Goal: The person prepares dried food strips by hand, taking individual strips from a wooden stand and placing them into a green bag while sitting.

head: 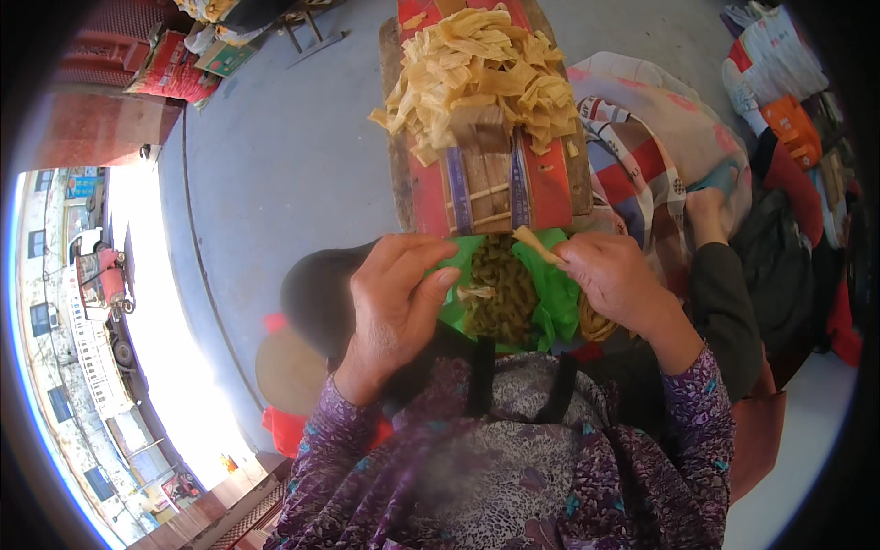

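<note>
My left hand (402, 302) is over the left side of a green plastic bag (558, 302), its thumb and forefinger apart with nothing visible between them. Between the fingers and thumb of my right hand (615, 278) is a pale yellow dried strip (536, 246), pointing up and left above the bag. Brownish-green cut pieces (503, 295) fill the bag's mouth, and a small pale piece (476, 293) shows blurred over them. Beyond the bag, a heap of pale yellow strips (474, 69) covers the far part of a red board (550, 199). Purple straps (459, 189) and thin sticks cross its near part.
A coil of yellow strips (597, 322) lies beside the bag, under my right forearm. Patterned cloth (632, 151) bulges right of the board. Near it is a bare limb (707, 210) in a dark garment; whose, I cannot tell. A round stool seat (292, 371) stands at left.
</note>
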`<state>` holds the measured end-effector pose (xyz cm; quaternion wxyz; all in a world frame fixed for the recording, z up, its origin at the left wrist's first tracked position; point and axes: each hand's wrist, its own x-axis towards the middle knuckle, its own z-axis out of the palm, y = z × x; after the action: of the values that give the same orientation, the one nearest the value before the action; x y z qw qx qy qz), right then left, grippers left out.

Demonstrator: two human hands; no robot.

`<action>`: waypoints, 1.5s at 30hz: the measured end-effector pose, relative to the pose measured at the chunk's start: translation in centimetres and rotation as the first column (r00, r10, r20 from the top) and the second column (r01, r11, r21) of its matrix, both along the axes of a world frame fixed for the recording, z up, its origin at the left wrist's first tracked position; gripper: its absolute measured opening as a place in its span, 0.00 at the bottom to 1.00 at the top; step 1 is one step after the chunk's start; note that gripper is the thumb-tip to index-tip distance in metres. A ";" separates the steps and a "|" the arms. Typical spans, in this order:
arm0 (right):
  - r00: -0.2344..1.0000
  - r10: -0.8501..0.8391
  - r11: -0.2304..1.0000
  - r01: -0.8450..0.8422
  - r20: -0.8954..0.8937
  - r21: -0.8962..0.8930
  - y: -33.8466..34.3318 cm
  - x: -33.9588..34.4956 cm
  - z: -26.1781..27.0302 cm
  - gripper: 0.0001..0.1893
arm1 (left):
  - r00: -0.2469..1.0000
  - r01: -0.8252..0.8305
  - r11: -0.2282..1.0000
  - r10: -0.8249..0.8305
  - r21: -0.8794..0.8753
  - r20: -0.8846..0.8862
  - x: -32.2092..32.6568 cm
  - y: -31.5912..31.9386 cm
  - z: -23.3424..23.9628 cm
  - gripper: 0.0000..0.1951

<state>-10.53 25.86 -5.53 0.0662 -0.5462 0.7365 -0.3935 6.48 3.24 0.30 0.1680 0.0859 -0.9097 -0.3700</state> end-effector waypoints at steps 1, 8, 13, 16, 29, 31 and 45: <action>0.994 0.038 0.999 -0.039 -0.104 -0.013 -0.2 1.0 0.4 0.06 | 0.993 -0.004 0.968 -0.027 0.251 0.119 0.3 0.7 -0.1 0.15; 0.947 0.050 0.985 -0.100 -0.317 -0.143 -0.6 3.8 1.5 0.10 | 0.813 -0.272 0.245 -0.459 0.931 0.358 2.4 4.1 -0.4 0.16; 0.993 0.057 0.990 -0.044 0.100 -0.131 0.8 3.6 -1.5 0.12 | 0.903 -0.063 0.156 -0.412 0.986 0.123 4.7 3.7 1.5 0.11; 0.905 0.200 0.979 -0.168 0.376 -0.115 0.7 6.4 -0.8 0.06 | 0.929 0.173 -0.062 -0.320 0.983 -0.183 4.6 2.9 1.0 0.08; 0.131 0.000 0.917 -0.395 0.991 0.052 0.7 5.7 3.0 0.11 | 0.911 0.408 0.848 -0.399 -0.338 0.101 3.1 5.1 0.7 0.14; 0.094 -0.038 0.929 -0.363 0.995 0.070 0.6 5.9 2.9 0.11 | 0.911 0.408 0.831 -0.399 -0.378 0.104 2.9 5.6 0.9 0.14; 0.208 0.119 0.992 -0.068 0.971 -0.107 0.0 6.1 1.9 0.08 | 0.997 -0.016 0.934 -0.013 -0.356 -0.079 2.5 5.5 -1.4 0.15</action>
<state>-4.42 25.85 -3.65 0.5253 -0.2235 0.4897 -0.6590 8.98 8.75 -1.09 0.2175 0.0397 -0.9541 -0.2020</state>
